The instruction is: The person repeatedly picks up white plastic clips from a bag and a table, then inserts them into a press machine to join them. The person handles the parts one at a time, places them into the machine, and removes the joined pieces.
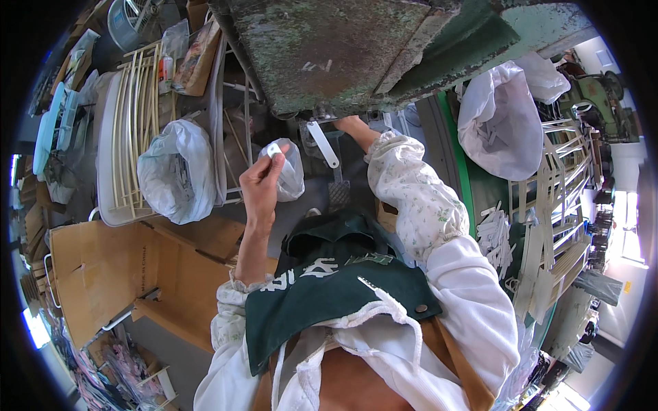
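My left hand (pixel 262 183) is raised left of the middle, its thumb and fingers pinched on a small white flat strip (pixel 274 150) whose rounded end pokes out on top. Under the green machine (pixel 343 55), my right hand (pixel 352 127) reaches in with a flowered sleeve at its wrist. The machine's lower edge hides those fingers. Between the hands, a longer white strip (pixel 323 145) with a hole at its rounded near end slants down from the machine. A plastic-lined container (pixel 290 175) stands just beyond my left wrist.
A white bag (pixel 177 171) with pieces inside stands at the left beside long curved rods (pixel 140 130). An open cardboard box (pixel 103 274) lies nearer. On the right are a large white sack (pixel 504 123), a heap of white strips (pixel 495 240) and metal frames (pixel 555 198).
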The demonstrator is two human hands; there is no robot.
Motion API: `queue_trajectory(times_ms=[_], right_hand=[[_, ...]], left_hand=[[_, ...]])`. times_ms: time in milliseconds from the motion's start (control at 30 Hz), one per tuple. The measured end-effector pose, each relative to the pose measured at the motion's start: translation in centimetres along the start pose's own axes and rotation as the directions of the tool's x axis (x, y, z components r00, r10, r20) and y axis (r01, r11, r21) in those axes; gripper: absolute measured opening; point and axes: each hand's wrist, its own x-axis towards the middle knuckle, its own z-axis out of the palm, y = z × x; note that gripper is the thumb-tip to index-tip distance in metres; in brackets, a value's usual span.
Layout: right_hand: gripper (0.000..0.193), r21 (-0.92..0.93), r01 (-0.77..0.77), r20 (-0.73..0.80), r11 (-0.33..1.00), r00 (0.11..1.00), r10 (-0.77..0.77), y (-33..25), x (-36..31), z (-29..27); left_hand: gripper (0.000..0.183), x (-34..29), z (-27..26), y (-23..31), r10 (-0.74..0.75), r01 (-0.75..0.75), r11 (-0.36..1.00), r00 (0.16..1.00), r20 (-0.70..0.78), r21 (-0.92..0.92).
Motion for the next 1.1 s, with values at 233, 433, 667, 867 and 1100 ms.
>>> queue_trajectory(times_ms=[233, 433, 667, 867, 1100], right_hand=[[0.037, 0.098, -0.123, 0.08, 0.988, 0.99, 0.115, 2.8, -2.2, 2.5], [0.027, 0.103, -0.183, 0.05, 0.978, 0.983, 0.179, -2.6, 1.0, -2.6], [0.023, 0.65, -0.738, 0.552, 0.181, 0.622, 0.556, -10.1, 4.5, -16.5], [0.027, 0.678, -0.733, 0.598, 0.058, 0.596, 0.536, -15.1, 7.7, -20.1], [0.03, 0.581, -0.796, 0.622, 0.169, 0.568, 0.539, -14.7, 8.3, -19.9]], left_hand=[[0.022, -0.7, -2.0, -2.4, -0.068, 0.099, 0.976, 0.985, 0.161, -0.192], [0.023, -2.2, -2.3, -2.4, 0.186, -0.209, 0.916, 0.977, 0.099, 0.341], [0.032, -0.7, -1.9, -1.7, -0.149, 0.174, 0.978, 0.969, 0.199, -0.118], [0.031, -0.4, -1.2, -1.8, -0.25, 0.419, 0.666, 0.905, 0.345, -0.617], [0.031, -0.1, -1.0, -3.9, -0.216, 0.451, 0.499, 0.892, 0.397, -0.74]])
